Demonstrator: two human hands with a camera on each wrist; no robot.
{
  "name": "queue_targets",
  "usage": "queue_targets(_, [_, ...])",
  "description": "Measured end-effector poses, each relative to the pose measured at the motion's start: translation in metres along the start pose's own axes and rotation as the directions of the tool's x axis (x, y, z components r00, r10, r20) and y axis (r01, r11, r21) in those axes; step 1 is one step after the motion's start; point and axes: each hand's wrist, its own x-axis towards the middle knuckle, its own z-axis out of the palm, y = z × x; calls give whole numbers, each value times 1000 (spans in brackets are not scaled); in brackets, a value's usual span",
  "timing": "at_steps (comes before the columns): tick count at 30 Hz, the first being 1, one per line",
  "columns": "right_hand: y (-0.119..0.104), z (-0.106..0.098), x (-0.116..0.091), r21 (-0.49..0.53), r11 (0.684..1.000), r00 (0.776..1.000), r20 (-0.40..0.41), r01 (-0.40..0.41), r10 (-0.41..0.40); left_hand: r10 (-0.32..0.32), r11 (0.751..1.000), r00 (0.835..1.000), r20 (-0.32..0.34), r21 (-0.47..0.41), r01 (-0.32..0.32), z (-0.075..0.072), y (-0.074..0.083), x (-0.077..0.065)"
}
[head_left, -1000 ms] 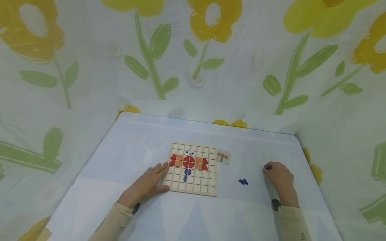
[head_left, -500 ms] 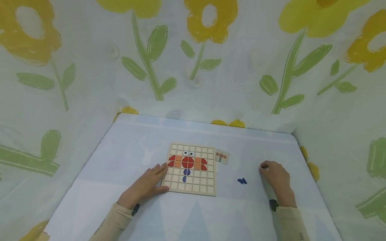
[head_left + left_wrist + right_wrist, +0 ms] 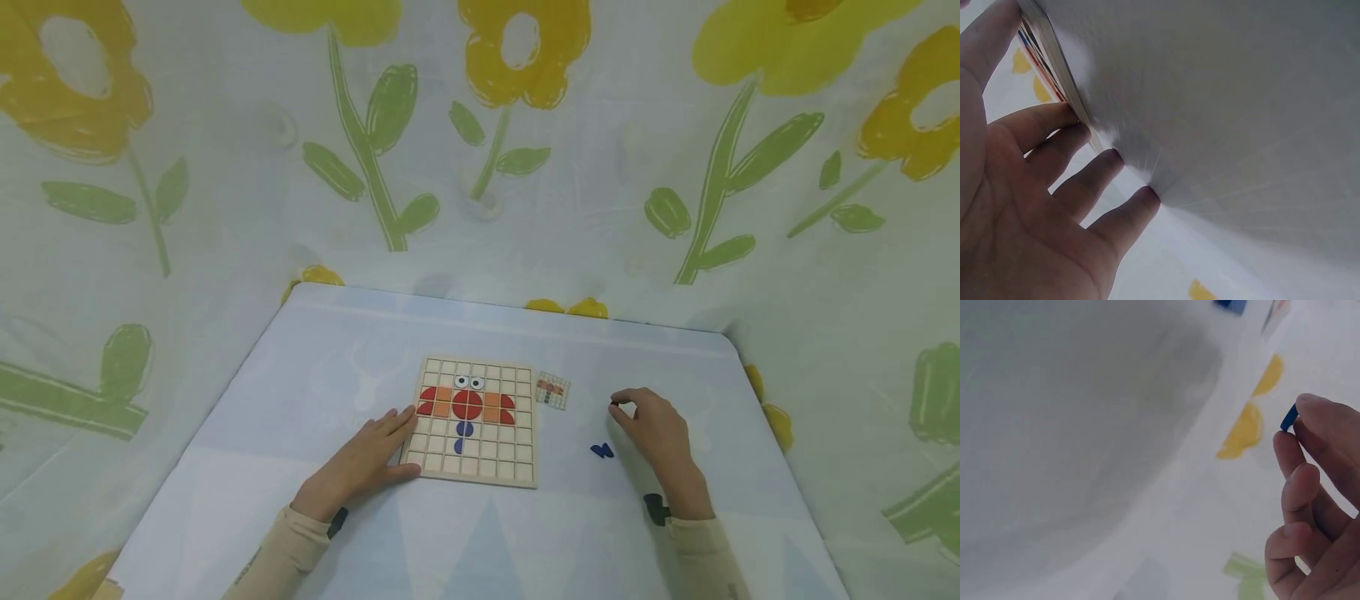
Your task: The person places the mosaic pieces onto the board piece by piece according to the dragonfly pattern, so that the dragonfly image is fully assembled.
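Observation:
A square wooden grid board (image 3: 495, 472) lies on the table, with red, orange and blue pieces and two eye pieces set in its cells. My left hand (image 3: 365, 457) rests along the board's left edge, fingers extended; in the left wrist view the fingertips (image 3: 1075, 112) touch the board's side. To the right of the board, my right hand (image 3: 658, 433) pinches a small blue piece (image 3: 1289, 417) between thumb and index finger. Just left of and below that hand, loose blue half-round pieces (image 3: 602, 451) lie on the table.
A small pattern card (image 3: 552, 390) with a printed grid picture lies against the board's upper right side. The pale table (image 3: 360, 333) is bordered at the back and sides by a flower-printed curtain (image 3: 570, 217).
My right hand has moved left toward the board, carrying the pinched piece. The left hand stays at the board's edge, and the view has shifted slightly.

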Motion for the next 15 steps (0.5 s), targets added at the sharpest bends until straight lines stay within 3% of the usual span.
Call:
queue_targets(9, [-39, 17, -2, 31, 986, 984, -73, 166, -163, 7, 1000, 1000, -1, 10, -7, 0, -1, 0])
queue_targets(15, [-63, 34, -2, 23, 966, 965, -63, 258, -256, 0, 1000, 1000, 3, 10, 0, 1, -1, 0])
